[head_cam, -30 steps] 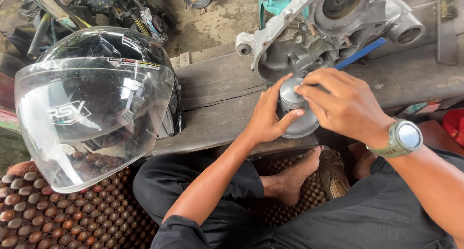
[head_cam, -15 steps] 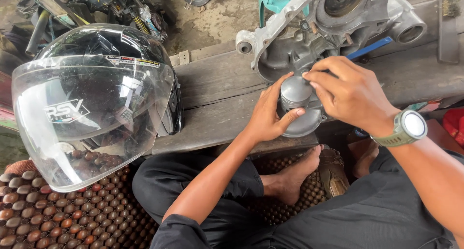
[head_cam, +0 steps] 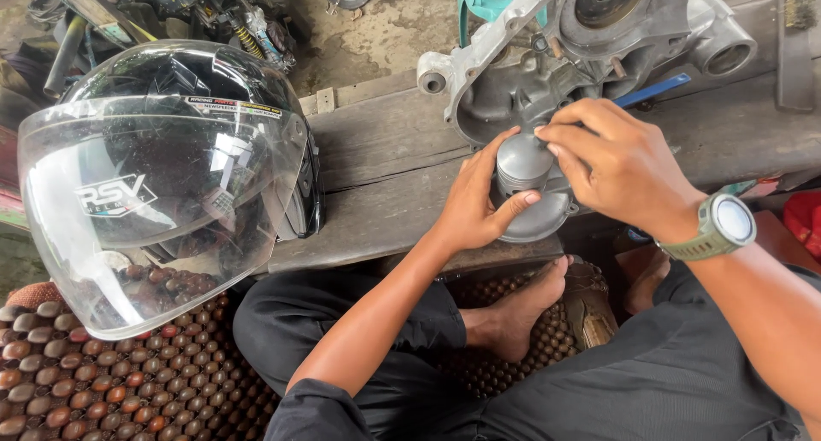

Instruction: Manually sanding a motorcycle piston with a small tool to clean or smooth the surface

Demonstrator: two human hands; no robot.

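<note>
Helmet (head_cam: 171,180) at 9 o'clock: black shell, clear visor down, sitting on the worktop (head_cam: 376,167) edge above the beaded mat (head_cam: 103,381).

Left hand (head_cam: 479,206) near centre, coming up from 6 o'clock. Its fingers are wrapped round the left side of the piston (head_cam: 523,163), thumb hooked under toward 3 o'clock, so it holds the part and isn't open.

Piston: grey, short cylinder, crown facing the camera, long axis roughly toward the lens. It sits over a round grey cover (head_cam: 539,219) and just below the crankcase (head_cam: 581,47), at the mouth of the casting at 12 o'clock. Can't tell whether it touches either.

Right hand (head_cam: 620,167) comes in from 3 o'clock, green watch (head_cam: 723,227) on the wrist. Its fingers are curled narrow on the piston's top right rim, fingertips pinching at 1 o'clock.

Key relation: the piston is between both hands, left at its 8 o'clock, right at its 2 o'clock, both in contact. Neither is nearer. The crankcase opening is directly beyond the piston toward 12 o'clock.

Blue tool handle (head_cam: 654,90) pokes out behind the right hand at 1 o'clock. Bare foot (head_cam: 522,313) below the worktop edge.
</note>
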